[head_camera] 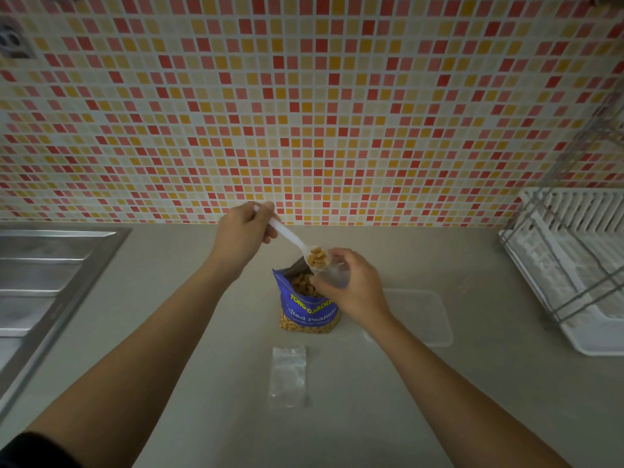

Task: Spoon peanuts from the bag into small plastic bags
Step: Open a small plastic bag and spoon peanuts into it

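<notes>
A tiled wall (337,96) backs the pale bench (439,417), which carries everything. A steel sink (40,282) lies at the far left and a white dish rack (567,265) at the far right, both well apart from the work and in nobody's way. A shallow clear tray (425,315) rests on the bench just right of the right forearm; a wide swing of that arm could knock it.

In the middle stands the blue peanut bag (309,312), upright with its mouth open and nuts showing inside. It is light at the top and nothing steadies it, so a nudge from either wrist could tip it and spill the nuts over the bench.

The right hand (351,285) hovers over the bag's right edge, fingers curled round a small plastic bag (334,275) and holding its mouth toward the spoon. How wide that mouth gapes is hard to tell through the clear film. The left hand (241,236) pinches the far end of a white spoon (290,236), fingers curled on the handle.

A spare bag (289,374) lies flat on the bench near the person, clear of both arms.

The spoon's bowl is heaped with peanuts (318,257) and sits right at the small bag's opening. Held so far back, the spoon can wobble, and the heap looks wider than the opening, so nuts may roll off the rim, most likely back into the big bag but possibly onto the bench.
</notes>
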`<action>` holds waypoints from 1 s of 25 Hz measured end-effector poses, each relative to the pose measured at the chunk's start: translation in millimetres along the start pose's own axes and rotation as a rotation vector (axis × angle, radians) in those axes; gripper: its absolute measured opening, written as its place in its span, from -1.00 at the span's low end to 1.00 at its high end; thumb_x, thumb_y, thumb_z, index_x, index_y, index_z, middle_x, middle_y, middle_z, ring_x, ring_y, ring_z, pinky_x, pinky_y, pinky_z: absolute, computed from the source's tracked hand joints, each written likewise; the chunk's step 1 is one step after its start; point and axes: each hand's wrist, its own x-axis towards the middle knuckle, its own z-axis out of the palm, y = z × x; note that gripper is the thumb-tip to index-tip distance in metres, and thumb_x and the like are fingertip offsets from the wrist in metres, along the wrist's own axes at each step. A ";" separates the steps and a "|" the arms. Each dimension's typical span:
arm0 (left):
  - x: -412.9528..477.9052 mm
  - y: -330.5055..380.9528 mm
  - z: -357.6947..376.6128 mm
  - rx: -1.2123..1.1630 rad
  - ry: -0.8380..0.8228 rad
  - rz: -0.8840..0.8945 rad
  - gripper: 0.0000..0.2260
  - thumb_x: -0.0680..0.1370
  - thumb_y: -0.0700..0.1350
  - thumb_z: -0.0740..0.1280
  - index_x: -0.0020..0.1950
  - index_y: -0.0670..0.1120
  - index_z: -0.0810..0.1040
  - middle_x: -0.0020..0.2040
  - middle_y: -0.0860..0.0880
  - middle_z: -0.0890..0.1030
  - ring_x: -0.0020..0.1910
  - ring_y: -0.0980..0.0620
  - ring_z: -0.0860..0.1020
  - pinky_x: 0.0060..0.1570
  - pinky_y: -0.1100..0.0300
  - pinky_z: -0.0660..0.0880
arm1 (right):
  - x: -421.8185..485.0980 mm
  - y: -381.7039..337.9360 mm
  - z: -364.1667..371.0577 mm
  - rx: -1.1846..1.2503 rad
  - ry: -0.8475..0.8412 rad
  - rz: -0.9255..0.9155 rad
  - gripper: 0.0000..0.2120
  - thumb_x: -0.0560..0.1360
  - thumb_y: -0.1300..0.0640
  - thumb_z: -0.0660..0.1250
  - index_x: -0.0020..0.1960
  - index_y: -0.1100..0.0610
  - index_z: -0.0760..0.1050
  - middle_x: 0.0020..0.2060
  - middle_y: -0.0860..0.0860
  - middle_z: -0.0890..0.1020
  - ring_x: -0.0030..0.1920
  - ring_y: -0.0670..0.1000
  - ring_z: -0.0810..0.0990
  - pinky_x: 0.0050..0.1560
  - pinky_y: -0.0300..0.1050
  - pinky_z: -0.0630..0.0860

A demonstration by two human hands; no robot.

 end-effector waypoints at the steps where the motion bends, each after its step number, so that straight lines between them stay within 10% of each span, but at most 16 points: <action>1: -9.4 9.4 1.2 0.116 -0.028 0.179 -0.72 0.60 -0.04 0.17 -0.12 -0.15 0.59 -0.37 0.02 0.58 -0.43 0.11 0.51 -0.33 0.34 0.44 | 0.1 -2.8 1.2 0.047 0.013 0.016 -0.54 0.27 -0.01 0.51 0.12 0.03 0.49 -0.03 -0.11 0.58 -0.03 -0.10 0.53 -0.04 -0.27 0.43; 5: -27.8 25.1 -5.6 0.369 0.054 0.666 -0.69 0.59 -0.03 0.18 -0.16 -0.19 0.58 -0.38 0.02 0.60 -0.46 0.10 0.51 -0.38 0.35 0.41 | 2.2 -5.8 2.8 0.116 0.048 0.046 -0.56 0.32 0.03 0.50 0.15 0.03 0.48 0.01 -0.09 0.59 -0.02 -0.11 0.55 -0.05 -0.28 0.47; 8: -14.1 16.1 -14.4 -0.008 0.207 0.309 -0.72 0.60 -0.03 0.16 -0.17 -0.13 0.55 -0.39 0.03 0.56 -0.43 0.15 0.51 -0.40 0.35 0.42 | 1.1 3.2 -1.6 0.164 0.087 0.111 -0.54 0.32 0.02 0.50 0.18 0.04 0.48 0.02 -0.07 0.59 -0.02 -0.11 0.56 -0.06 -0.24 0.51; 14: -22.0 -46.2 18.8 0.664 -0.252 0.648 -0.65 0.55 0.00 0.11 -0.18 -0.21 0.54 -0.38 -0.12 0.55 -0.44 -0.05 0.43 -0.35 0.17 0.34 | -5.2 20.4 -11.6 0.145 0.055 0.170 -0.52 0.31 0.00 0.51 0.18 0.04 0.47 -0.01 -0.08 0.59 -0.02 -0.11 0.57 -0.07 -0.26 0.50; 21: 3.3 -66.3 28.2 0.471 -0.042 -0.023 -0.68 0.58 -0.11 0.14 -0.20 -0.26 0.56 -0.31 -0.11 0.60 -0.25 -0.13 0.58 -0.15 0.14 0.49 | -7.1 21.4 -15.4 0.104 -0.016 0.174 -0.49 0.34 0.00 0.49 0.23 0.09 0.45 -0.01 -0.11 0.53 0.01 -0.13 0.50 -0.12 -0.40 0.42; 25: -2.9 -64.0 17.4 0.308 -0.237 0.022 -0.69 0.60 -0.07 0.16 -0.14 -0.21 0.59 -0.34 -0.07 0.60 -0.34 0.01 0.53 -0.21 0.18 0.48 | -9.0 21.1 -16.1 0.074 -0.045 0.142 -0.49 0.34 0.01 0.48 0.23 0.10 0.44 -0.01 -0.12 0.53 0.01 -0.15 0.49 -0.11 -0.40 0.41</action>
